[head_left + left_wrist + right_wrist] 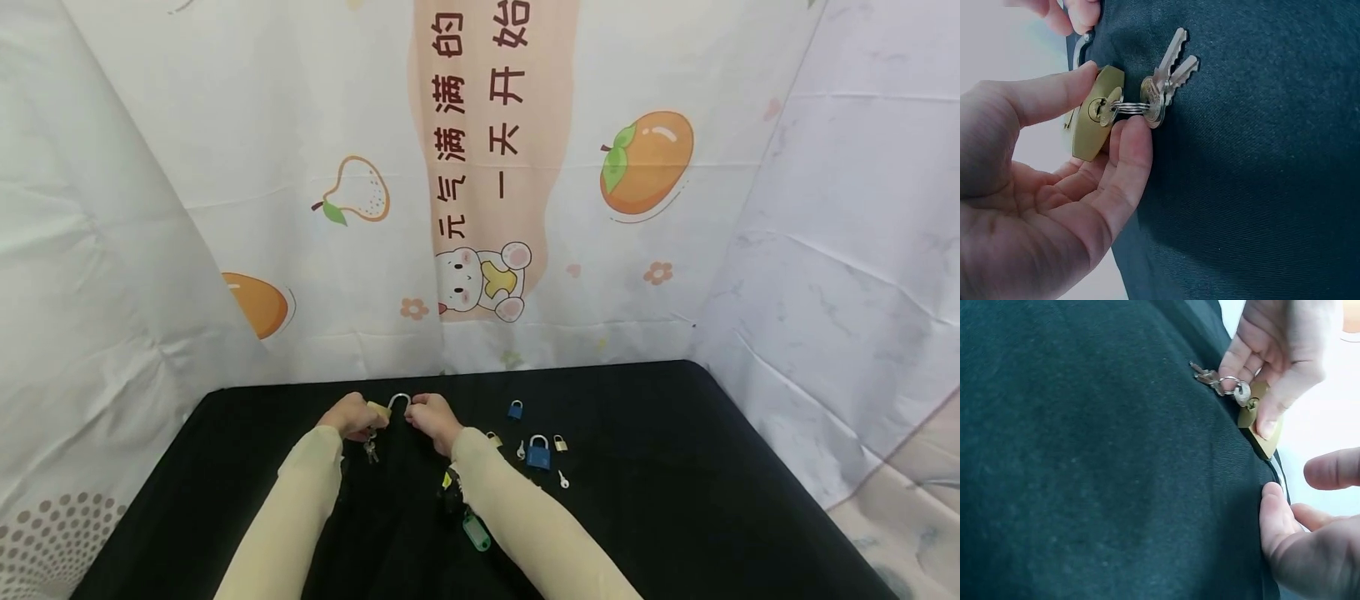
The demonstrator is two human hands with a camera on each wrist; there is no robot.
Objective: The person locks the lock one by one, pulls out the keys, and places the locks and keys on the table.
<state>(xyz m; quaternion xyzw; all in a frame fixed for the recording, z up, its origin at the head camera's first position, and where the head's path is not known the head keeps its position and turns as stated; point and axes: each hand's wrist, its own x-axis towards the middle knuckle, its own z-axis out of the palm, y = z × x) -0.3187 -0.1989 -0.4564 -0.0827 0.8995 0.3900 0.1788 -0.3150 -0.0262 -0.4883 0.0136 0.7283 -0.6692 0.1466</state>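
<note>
My left hand [351, 415] grips a brass padlock [1089, 139], its thumb on one side and fingers round the other. A key [1108, 114] sits in the keyhole, and from it a split ring [1130, 107] carries more silver keys [1171, 62]. The shackle [401, 396] stands out from the body, arched toward my right hand [437, 418]. That hand pinches the shackle near its free end, with thumb tip [1271, 490] right at the metal and one finger held apart. In the left wrist view the rounded shackle end shows just below the right fingertips.
On the black cloth [675, 500], right of my hands, lie a large blue padlock [538, 456], a small blue padlock [515, 410], a small brass padlock [560, 444] and loose keys [564, 480]. A green key tag [476, 532] lies beside my right sleeve. Printed curtains [360, 275] stand behind.
</note>
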